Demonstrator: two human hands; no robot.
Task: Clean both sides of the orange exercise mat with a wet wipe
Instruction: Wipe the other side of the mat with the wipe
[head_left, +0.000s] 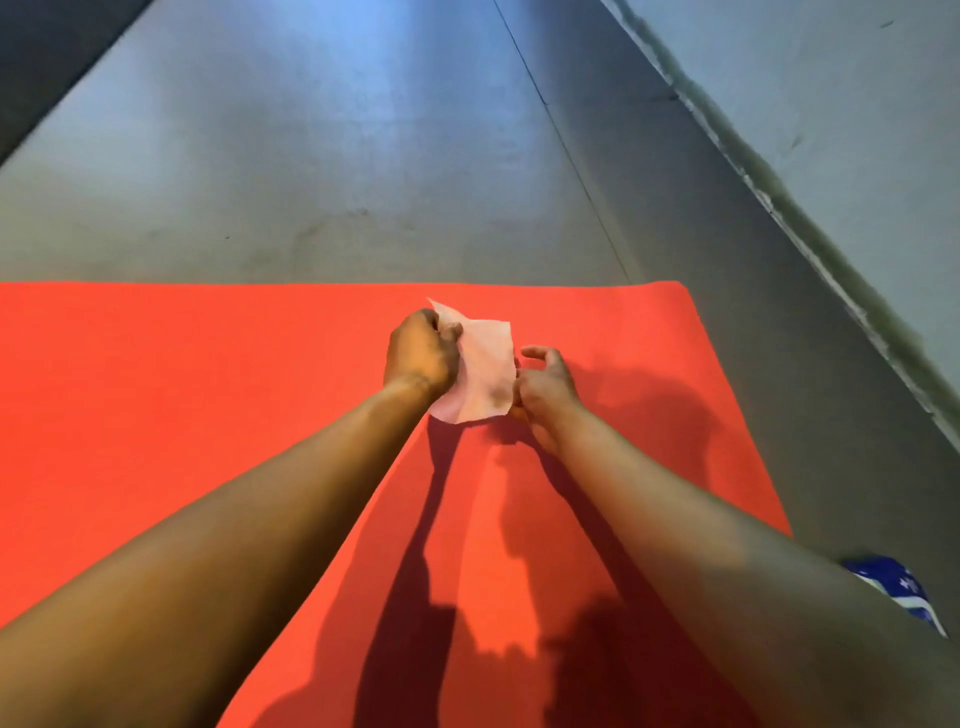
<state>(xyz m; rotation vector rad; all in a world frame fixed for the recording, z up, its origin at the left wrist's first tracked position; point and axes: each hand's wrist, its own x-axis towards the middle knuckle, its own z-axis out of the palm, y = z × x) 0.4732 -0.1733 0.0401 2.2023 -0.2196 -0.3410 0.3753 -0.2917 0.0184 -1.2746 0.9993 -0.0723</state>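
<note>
Thin white wet wipe (485, 370) spread between both hands above flat orange foam exercise mat (197, 384) on grey floor (311, 156). Left hand (421, 354) grips its left edge, right hand (546, 391) pinches its right edge.

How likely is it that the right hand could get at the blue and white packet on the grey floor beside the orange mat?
Probably yes: nothing visible blocks the blue and white packet, but the right hand pinches the pale wet wipe and must pull back.
</note>
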